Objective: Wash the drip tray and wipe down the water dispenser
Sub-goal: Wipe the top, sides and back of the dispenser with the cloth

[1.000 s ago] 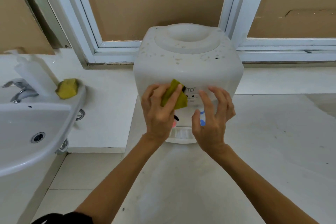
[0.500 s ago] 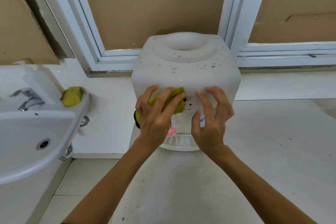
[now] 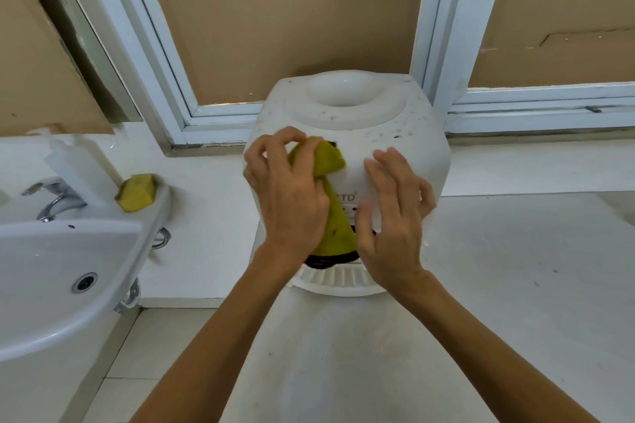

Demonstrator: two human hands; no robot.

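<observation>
Left hand [image 3: 292, 196] is gripping the yellow cloth [image 3: 331, 203], rubbing the water dispenser [image 3: 405, 148] front on the counter [image 3: 515, 285]. Right hand [image 3: 395, 213] is bracing w/ loose spread fingers, holding nothing. Imo dangling cloth's prob gonna snag the taps, or the unit's sliding bc drip tray [image 3: 340, 280] is overhanging.

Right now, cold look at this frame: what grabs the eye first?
The yellow-green cloth, gripped by the left hand against the front of the white water dispenser at centre. The right hand rests on the dispenser's front beside it, fingers spread. Next, the speckled dirt on the dispenser's top, and a yellow sponge on the sink rim at left.
</observation>
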